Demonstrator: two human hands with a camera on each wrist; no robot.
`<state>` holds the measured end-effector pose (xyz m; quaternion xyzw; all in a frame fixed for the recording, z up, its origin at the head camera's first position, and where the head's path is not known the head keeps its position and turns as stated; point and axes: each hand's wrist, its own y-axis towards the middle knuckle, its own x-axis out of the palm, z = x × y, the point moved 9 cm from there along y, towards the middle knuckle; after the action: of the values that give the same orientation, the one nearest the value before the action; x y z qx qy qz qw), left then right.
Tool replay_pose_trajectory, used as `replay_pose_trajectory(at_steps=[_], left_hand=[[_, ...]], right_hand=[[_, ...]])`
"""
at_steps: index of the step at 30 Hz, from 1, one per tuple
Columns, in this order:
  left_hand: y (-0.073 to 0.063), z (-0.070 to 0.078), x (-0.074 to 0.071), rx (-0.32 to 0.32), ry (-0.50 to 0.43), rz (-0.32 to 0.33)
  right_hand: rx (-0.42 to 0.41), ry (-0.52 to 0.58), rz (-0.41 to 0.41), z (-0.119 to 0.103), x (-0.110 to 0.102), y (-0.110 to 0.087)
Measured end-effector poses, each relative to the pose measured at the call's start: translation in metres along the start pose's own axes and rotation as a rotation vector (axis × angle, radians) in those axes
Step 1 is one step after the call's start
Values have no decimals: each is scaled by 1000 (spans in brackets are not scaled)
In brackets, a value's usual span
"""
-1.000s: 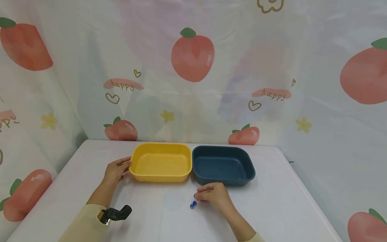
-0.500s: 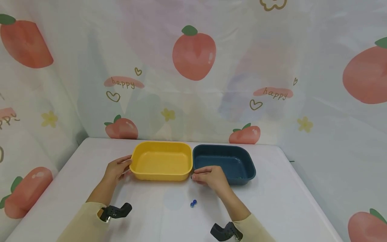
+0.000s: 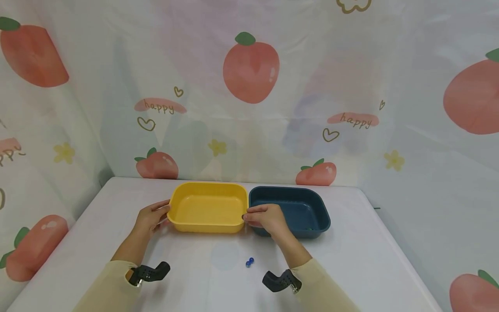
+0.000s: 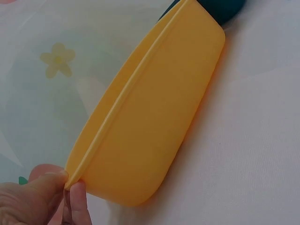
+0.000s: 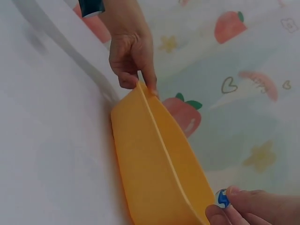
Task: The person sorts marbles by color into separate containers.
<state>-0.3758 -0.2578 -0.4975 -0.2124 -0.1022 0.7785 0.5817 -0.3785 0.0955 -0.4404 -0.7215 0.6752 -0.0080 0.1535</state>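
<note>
My left hand (image 3: 150,217) pinches the left end rim of a yellow plastic basin (image 3: 206,228); the left wrist view shows thumb and fingers on either side of that rim (image 4: 123,101). Between the thumb and fingertips of my right hand (image 3: 269,219) is a clear glass marble with a blue swirl (image 5: 223,198). This hand is over the yellow basin's right end, where it meets a dark blue basin (image 3: 313,210), and it covers part of the dark one. Two blue marbles (image 3: 250,262) lie close together on the white table in front of the basins.
The basins stand side by side near the back of the white-covered table (image 3: 358,268). A small greenish thing (image 3: 309,229) shows inside the dark basin. Behind rises a fruit-printed cloth wall (image 3: 249,143), with more cloth at both sides.
My right hand picked a marble up beside the two blue ones and moved up and away from me to the yellow basin's right end. The left hand keeps its hold on the rim.
</note>
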Motion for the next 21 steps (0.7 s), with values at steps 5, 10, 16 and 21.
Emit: replay_pose_trajectory(at_steps=[5, 10, 16, 21], left_hand=[[0, 0, 0, -1, 4, 3], [-3, 0, 0, 3, 3, 2], [-6, 3, 0, 8, 1, 0], [-7, 4, 0, 10, 6, -1]], right_hand=[[8, 16, 5, 2, 5, 6], [7, 28, 19, 3, 7, 9], [11, 25, 29, 6, 7, 11], [16, 17, 25, 5, 8, 10]])
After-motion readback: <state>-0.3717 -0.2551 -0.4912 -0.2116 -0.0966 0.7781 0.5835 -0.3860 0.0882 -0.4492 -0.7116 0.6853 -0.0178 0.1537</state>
